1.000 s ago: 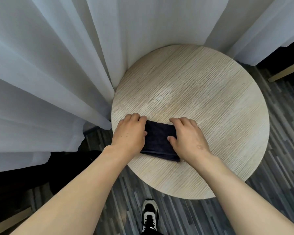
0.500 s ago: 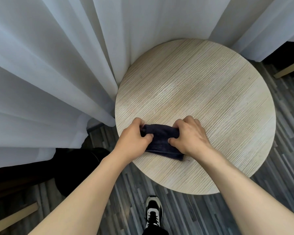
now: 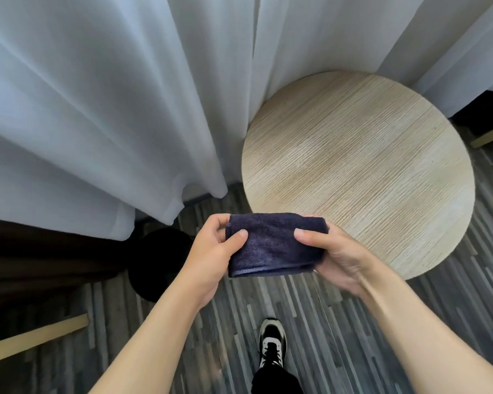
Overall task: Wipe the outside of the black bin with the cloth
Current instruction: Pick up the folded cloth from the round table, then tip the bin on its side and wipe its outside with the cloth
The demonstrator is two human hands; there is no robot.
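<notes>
Both grips are closed on the folded dark cloth point(image 3: 275, 243), which is held in the air above the floor, just off the near edge of the round counter point(image 3: 359, 172); its left end is pinched by the left hand point(image 3: 211, 251), thumb on top, and its right end by the right hand point(image 3: 336, 251), thumb likewise on top; a shoe point(image 3: 272, 346) is seen on the striped grey floor point(image 3: 339, 336) below the forearms; the black bin point(image 3: 160, 263) is stood on the floor to the left of the left hand, partly under the white curtain point(image 3: 111, 109); the curtain is hung behind the counter, touching its far edge.
</notes>
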